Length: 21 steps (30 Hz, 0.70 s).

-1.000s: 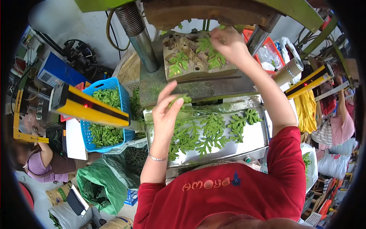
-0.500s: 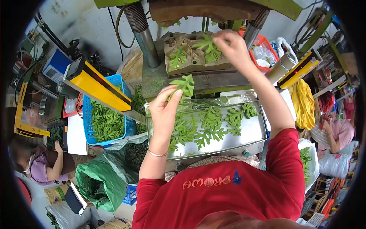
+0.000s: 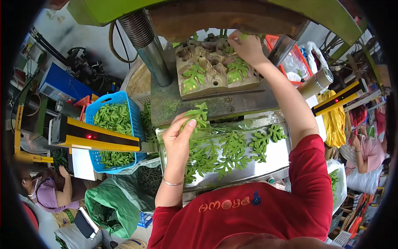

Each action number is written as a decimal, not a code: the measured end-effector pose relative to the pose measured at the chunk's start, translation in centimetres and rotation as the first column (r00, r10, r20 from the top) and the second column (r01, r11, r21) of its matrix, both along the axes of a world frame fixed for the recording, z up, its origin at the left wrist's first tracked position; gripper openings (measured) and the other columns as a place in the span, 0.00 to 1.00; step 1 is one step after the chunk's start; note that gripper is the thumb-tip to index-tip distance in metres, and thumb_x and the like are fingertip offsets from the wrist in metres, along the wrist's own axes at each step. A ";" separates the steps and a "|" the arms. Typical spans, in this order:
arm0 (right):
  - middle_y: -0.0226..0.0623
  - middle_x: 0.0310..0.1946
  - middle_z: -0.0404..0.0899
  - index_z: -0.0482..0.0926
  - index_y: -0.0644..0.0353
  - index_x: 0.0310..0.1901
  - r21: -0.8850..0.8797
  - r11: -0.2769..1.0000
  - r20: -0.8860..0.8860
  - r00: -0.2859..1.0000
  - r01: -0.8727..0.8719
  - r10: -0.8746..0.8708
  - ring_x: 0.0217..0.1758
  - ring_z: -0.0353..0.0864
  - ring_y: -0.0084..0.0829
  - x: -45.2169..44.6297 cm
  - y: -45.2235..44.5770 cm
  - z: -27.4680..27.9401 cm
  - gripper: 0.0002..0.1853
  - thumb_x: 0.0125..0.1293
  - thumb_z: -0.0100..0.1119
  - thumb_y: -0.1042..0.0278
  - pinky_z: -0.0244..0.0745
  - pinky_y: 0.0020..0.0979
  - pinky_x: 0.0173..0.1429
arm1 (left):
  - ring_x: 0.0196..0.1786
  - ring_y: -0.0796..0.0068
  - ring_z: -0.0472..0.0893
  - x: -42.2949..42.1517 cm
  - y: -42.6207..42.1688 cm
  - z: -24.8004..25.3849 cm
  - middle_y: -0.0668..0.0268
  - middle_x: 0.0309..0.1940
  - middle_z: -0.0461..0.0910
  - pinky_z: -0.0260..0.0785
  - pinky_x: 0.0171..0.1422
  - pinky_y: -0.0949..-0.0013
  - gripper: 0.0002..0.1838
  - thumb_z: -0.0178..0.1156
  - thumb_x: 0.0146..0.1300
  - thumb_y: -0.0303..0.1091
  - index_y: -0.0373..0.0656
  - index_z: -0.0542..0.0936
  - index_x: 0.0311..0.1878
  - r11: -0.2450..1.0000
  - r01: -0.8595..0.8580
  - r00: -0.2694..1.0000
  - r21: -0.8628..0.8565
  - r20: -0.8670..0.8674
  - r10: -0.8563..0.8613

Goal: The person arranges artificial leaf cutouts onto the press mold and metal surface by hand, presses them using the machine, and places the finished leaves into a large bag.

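Note:
In my left hand (image 3: 177,135) a lobed green leaf (image 3: 198,115) is pinched between thumb and fingers, above the front edge of the press bed. My right hand (image 3: 248,49) reaches to the back right of a brown metal mould block (image 3: 213,81). Its fingers are closed, and a bit of green leaf (image 3: 243,37) shows at them; most of it is hidden. Two leaves lie on the mould's front, one at left (image 3: 194,77) and one at right (image 3: 237,69). Several more leaves (image 3: 233,147) are spread on a metal tray (image 3: 273,159) before me.
The press's upper block (image 3: 224,18) hangs over the mould between steel columns (image 3: 154,62). Yellow-black sensor bars (image 3: 99,137) flank the tray. A blue basket (image 3: 139,120) of leaves stands left, an orange crate (image 3: 296,62) right. Other people (image 3: 54,189) sit at both sides.
My right hand has moved farther back over the mould, and the leaf that was under its fingers has left the middle. My left hand still holds its leaf. The view has shifted slightly.

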State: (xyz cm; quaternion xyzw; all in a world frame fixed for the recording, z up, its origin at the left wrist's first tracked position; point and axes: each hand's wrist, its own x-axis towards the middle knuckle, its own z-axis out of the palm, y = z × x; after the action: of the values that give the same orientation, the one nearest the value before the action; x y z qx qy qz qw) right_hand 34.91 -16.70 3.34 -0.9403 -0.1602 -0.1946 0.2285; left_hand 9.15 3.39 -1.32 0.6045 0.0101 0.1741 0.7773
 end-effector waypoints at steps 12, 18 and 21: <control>0.34 0.42 0.80 0.82 0.59 0.32 0.315 0.735 -0.103 0.749 -0.600 0.655 0.48 0.71 0.33 -17.7 1.4 4.2 0.07 0.58 0.61 0.65 0.63 0.36 0.57 | 0.38 0.75 0.77 -3.5 1.0 1.0 0.59 0.40 0.81 0.68 0.45 0.78 0.07 0.60 0.59 0.21 0.31 0.81 0.40 0.987 0.118 0.991 0.106 0.051 -0.124; 0.32 0.41 0.81 0.83 0.59 0.31 0.131 0.674 -0.060 0.672 -0.727 0.738 0.49 0.70 0.30 -21.1 1.7 4.9 0.08 0.59 0.61 0.64 0.66 0.31 0.53 | 0.30 0.75 0.79 -6.9 -0.4 3.4 0.59 0.32 0.82 0.72 0.39 0.79 0.06 0.60 0.61 0.22 0.32 0.80 0.41 0.989 0.134 0.977 -0.062 -0.161 -0.142; 0.32 0.40 0.82 0.82 0.62 0.30 0.232 0.742 -0.022 0.760 -0.628 0.650 0.47 0.71 0.31 -19.1 2.3 6.5 0.09 0.60 0.59 0.66 0.67 0.32 0.52 | 0.28 0.74 0.78 -7.6 1.1 3.5 0.59 0.30 0.81 0.71 0.37 0.78 0.05 0.59 0.62 0.23 0.34 0.79 0.41 0.992 0.071 0.987 -0.106 -0.136 -0.085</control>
State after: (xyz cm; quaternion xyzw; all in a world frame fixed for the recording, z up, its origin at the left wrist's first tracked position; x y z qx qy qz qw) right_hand 15.83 -14.37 9.84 -0.8072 -0.4395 -0.0722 0.3874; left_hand 1.51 4.49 2.15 0.5752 0.0499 0.0998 0.8104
